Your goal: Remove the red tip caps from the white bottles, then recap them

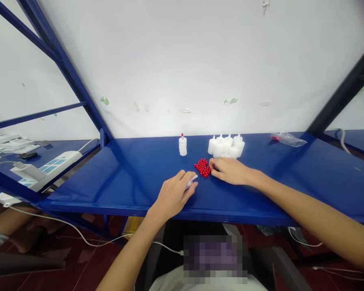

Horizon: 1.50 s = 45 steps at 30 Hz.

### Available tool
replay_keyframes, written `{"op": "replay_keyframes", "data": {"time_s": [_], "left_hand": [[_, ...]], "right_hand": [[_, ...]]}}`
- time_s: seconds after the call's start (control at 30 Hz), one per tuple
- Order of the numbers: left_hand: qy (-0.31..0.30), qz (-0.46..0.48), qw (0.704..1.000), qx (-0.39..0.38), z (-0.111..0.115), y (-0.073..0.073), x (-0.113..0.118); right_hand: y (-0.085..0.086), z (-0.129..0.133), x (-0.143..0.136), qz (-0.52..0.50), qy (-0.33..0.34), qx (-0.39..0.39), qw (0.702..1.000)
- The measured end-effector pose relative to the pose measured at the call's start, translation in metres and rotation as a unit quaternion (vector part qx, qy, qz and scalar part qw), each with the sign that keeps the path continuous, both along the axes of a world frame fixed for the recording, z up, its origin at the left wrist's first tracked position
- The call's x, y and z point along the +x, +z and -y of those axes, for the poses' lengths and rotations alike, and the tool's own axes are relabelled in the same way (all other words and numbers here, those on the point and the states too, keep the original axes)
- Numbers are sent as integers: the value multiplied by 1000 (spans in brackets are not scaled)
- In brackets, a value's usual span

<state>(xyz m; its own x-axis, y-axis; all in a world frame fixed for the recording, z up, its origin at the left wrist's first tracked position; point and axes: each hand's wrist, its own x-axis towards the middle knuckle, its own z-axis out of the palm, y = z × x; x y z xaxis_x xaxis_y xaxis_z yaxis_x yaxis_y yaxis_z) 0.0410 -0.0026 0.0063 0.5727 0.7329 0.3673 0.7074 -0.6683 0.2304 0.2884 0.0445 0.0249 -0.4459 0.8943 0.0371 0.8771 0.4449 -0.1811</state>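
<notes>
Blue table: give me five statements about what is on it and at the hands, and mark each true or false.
1. The left hand holds a white item. True.
2. The red-tipped bottle lies on its side. False: it stands upright.
3. The right hand is beside the red pieces. True.
4. Those pieces sit in a bowl. False: they lie loose on the blue table.
5. The clustered bottles have red tips. False: their visible tips are white.
</notes>
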Motion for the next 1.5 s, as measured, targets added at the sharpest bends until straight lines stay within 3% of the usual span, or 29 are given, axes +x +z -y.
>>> {"op": "replay_keyframes", "data": {"time_s": [0.2, 0.37, 0.47, 0.53, 0.63, 0.73, 1.0, 1.13, 1.23, 1.33, 1.4, 1.5], "left_hand": [[-40, 36, 998, -29, -2, -2, -1], [-67, 55, 995, -47, -3, -3, -1], [-59, 66, 995, -48, -3, -3, -1], [-37, 72, 996, -41, -3, -3, -1], [-11, 62, 998, -22, -4, -4, 0], [-14, 71, 997, -14, -3, -3, -1], [-20, 168, 984, -48, 2, 0, -6], [12, 160, 985, -55, 0, -1, -5], [31, 144, 988, -55, -2, -1, -2], [-26, 118, 991, -50, -4, -1, 1], [-57, 97, 992, -64, -4, -1, 1], [-73, 91, 990, -78, -3, 0, 0]], "right_hand": [[7, 10, -5, -66, 11, 72, 995], [-1, 27, -27, -155, 210, 76, 962], [-4, 27, -28, -178, 237, 123, 947], [3, 20, -15, -185, 193, 194, 944], [20, 5, 18, -122, 47, 294, 947], [33, -6, 46, -45, -70, 274, 958], [30, -13, 48, 45, -134, 201, 969], [32, -10, 46, 13, -163, 221, 961], [29, 1, 32, -67, -78, 247, 963], [16, 13, 1, -105, 109, 190, 970], [6, 18, -19, -86, 192, 174, 962], [-5, 21, -36, -86, 238, 183, 950]]}}
